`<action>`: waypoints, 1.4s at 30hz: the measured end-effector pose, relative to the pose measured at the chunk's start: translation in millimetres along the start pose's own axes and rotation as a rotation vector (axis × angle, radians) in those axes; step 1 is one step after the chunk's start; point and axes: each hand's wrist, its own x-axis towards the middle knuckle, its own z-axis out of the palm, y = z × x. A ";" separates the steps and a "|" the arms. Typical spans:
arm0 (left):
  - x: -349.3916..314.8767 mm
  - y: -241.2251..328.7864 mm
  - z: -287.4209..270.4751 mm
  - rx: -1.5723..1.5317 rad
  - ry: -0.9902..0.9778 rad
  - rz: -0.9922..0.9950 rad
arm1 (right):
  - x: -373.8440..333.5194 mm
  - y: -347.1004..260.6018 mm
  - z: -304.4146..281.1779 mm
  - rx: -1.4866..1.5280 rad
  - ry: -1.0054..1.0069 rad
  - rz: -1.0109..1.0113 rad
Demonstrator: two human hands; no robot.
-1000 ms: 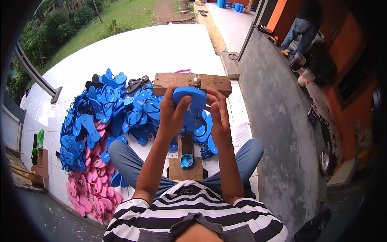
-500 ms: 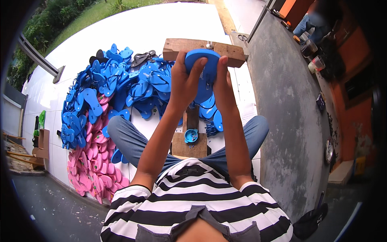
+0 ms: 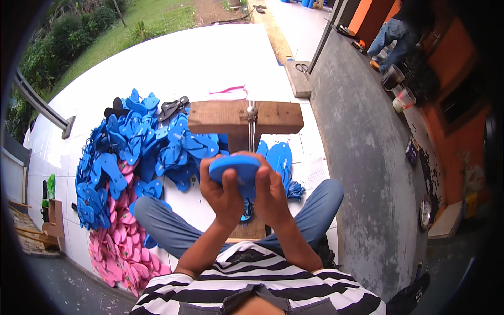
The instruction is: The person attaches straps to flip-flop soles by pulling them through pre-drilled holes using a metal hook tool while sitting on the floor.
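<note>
Between both hands I grip a blue flip-flop sole (image 3: pixel 235 167), its rounded end tilted up toward me. My left hand (image 3: pixel 221 197) is closed on its left edge, thumb on the near face. My right hand (image 3: pixel 273 198) wraps the other edge the same way. Just beyond stands a T-shaped wooden stand (image 3: pixel 215 118), with thin metal rods and a metal ball (image 3: pixel 252 111) at the middle of its crossbar. Below my hands, a small blue cup (image 3: pixel 246 211) shows only in part near the stand's wooden base (image 3: pixel 249 231). The sole's lower part is hidden by my fingers.
Blue flip-flops (image 3: pixel 110 170) lie heaped on the left, pink ones (image 3: pixel 123 247) nearer me. More blue soles (image 3: pixel 278 157) lie right of the stand. A pink strap (image 3: pixel 228 92) lies beyond it. Scissors (image 3: pixel 302 68) rest on a ledge. A person (image 3: pixel 394 39) is at the far right.
Both hands have come down toward my body with the blue sole, away from the crossbar. The crossbar, its metal ball and the pink strap now show unblocked. My view has tilted upward.
</note>
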 end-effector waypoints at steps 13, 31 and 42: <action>4.5 -12.7 4.7 0.086 -0.093 0.140 | 14.6 15.6 -5.1 0.054 -0.102 -0.022; -49.9 -7.4 -51.8 0.143 -0.257 0.483 | -79.2 -1.3 -0.3 -0.144 0.060 -0.103; -19.0 47.8 -38.0 0.090 -0.623 0.548 | -76.4 -12.9 -23.4 -0.237 0.191 -0.413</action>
